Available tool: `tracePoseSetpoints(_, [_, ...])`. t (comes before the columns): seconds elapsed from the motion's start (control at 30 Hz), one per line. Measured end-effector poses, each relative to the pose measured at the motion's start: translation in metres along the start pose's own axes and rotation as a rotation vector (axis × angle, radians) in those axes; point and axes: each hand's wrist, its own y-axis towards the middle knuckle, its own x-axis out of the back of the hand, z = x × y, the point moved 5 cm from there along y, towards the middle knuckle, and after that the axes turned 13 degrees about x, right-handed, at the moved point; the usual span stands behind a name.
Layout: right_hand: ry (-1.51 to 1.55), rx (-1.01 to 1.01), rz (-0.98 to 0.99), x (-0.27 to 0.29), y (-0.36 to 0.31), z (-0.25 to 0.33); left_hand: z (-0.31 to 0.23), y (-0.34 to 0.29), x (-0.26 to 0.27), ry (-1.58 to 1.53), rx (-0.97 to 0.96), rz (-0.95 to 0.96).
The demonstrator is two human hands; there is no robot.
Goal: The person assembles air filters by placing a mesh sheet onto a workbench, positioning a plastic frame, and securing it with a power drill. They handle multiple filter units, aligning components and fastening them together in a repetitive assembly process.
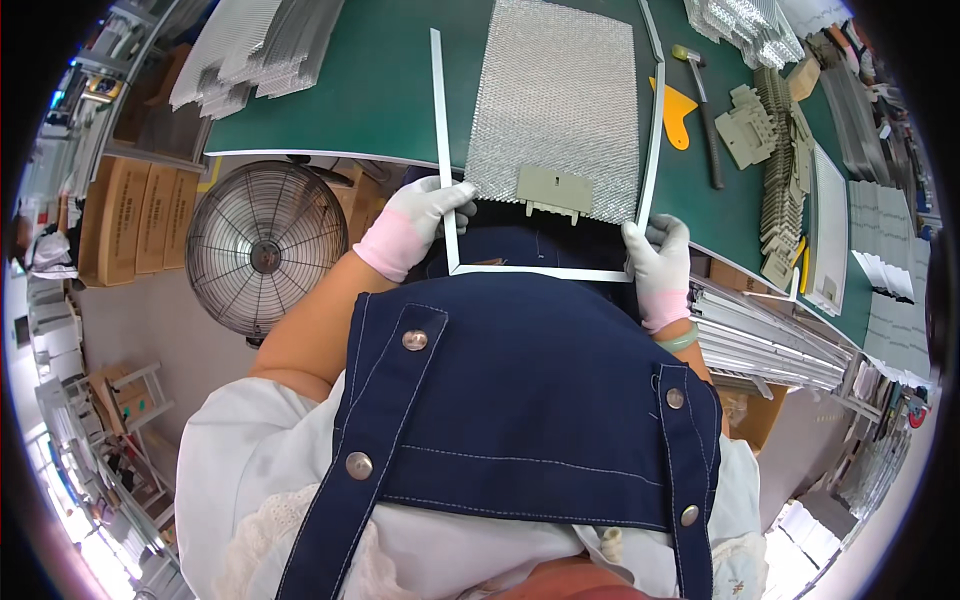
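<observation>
A silvery mesh sheet (555, 100) lies on the green table and reaches over its near edge. A beige plastic plate with small prongs (555, 190) sits at the sheet's near end. Around the sheet's sides and near end runs a thin white frame strip (540, 272), bent at its corners, with its far side open. My left hand (415, 225), in a white and pink glove, is closed around the strip's left side. My gloved right hand (660, 265) pinches the strip near its lower right corner. A gap separates the strip's near bar from the sheet.
On the table's right are a hammer (703, 110), a yellow scraper (679, 115) and a row of stacked beige plates (780, 170). More mesh sheets (260, 50) are piled at the far left. A floor fan (265, 250) and cardboard boxes (135, 215) stand left of me.
</observation>
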Motion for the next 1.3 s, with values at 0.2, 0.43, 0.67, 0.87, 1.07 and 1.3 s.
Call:
tracePoseSetpoints(0.2, [0.438, -0.39, 0.152, -0.014, -0.015, -0.017, 0.005, -0.005, 0.007, 0.002, 0.014, 0.15])
tracePoseSetpoints(0.43, [0.565, -0.367, 0.016, -0.025, -0.017, -0.026, 0.018, -0.01, 0.01, 0.047, 0.033, 0.196])
tracePoseSetpoints(0.67, [0.727, -0.403, -0.028, -0.027, -0.011, -0.026, 0.013, -0.015, -0.006, -0.115, -0.111, -0.04])
tracePoseSetpoints(0.87, [0.646, -0.445, 0.019, -0.022, -0.016, -0.018, 0.019, -0.012, 0.001, -0.003, -0.044, -0.031])
tracePoseSetpoints(1.07, [0.732, -0.343, 0.003, -0.034, -0.012, -0.023, 0.013, -0.008, -0.003, 0.184, -0.067, 0.107])
tracePoseSetpoints(1.3, [0.737, -0.403, -0.063, -0.041, -0.007, -0.024, 0.006, -0.004, -0.023, -0.348, -0.111, 0.09])
